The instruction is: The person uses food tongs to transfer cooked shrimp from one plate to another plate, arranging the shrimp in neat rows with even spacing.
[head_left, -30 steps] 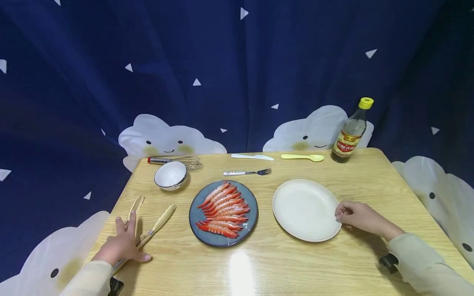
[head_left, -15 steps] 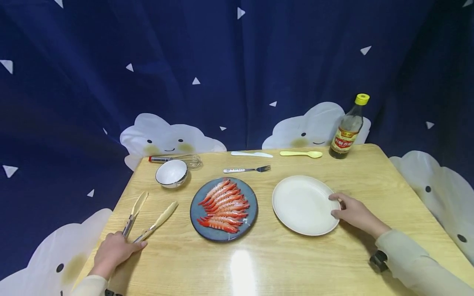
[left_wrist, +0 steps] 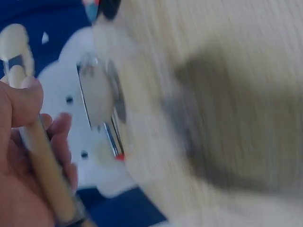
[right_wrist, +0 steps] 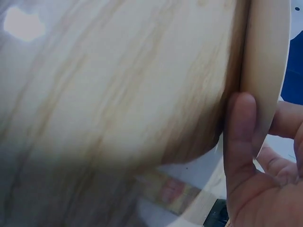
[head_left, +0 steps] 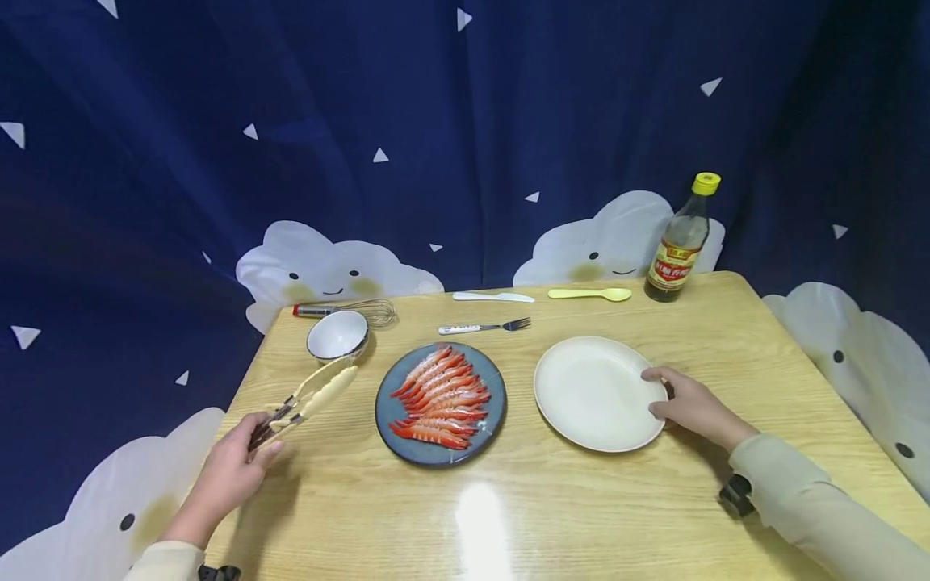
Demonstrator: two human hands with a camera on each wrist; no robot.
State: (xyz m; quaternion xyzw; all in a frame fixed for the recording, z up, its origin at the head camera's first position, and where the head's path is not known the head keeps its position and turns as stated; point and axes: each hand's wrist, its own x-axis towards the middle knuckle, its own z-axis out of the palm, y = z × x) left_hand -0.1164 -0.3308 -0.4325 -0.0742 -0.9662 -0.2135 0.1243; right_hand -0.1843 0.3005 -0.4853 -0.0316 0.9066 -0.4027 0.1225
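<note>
My left hand [head_left: 231, 472] grips silver-armed tongs with cream tips [head_left: 328, 394], held over the left side of the table, with the tips drawn close together. In the left wrist view the thumb and curled fingers lie round the tongs [left_wrist: 45, 168]. At the right, my right hand [head_left: 693, 407] pinches the rim of a white plate [head_left: 597, 393]. The right wrist view has the thumb against one side of the plate [right_wrist: 266, 52] and fingers on its other side. Between the hands is a blue-grey plate [head_left: 402, 367] bearing a row of red-orange shrimp [head_left: 441, 399].
A white bowl [head_left: 337, 335] and a whisk [head_left: 376, 311] are at the back left, beyond the tongs. Along the back lie a white knife [head_left: 494, 296], a fork [head_left: 483, 327] and a yellow spoon [head_left: 590, 294]. A yellow-capped bottle [head_left: 676, 258] stands at the back right.
My left hand has gripped the tongs, lifted them and brought their spread arms together. My right hand has moved from loosely curled at the plate's edge to pinching the rim.
</note>
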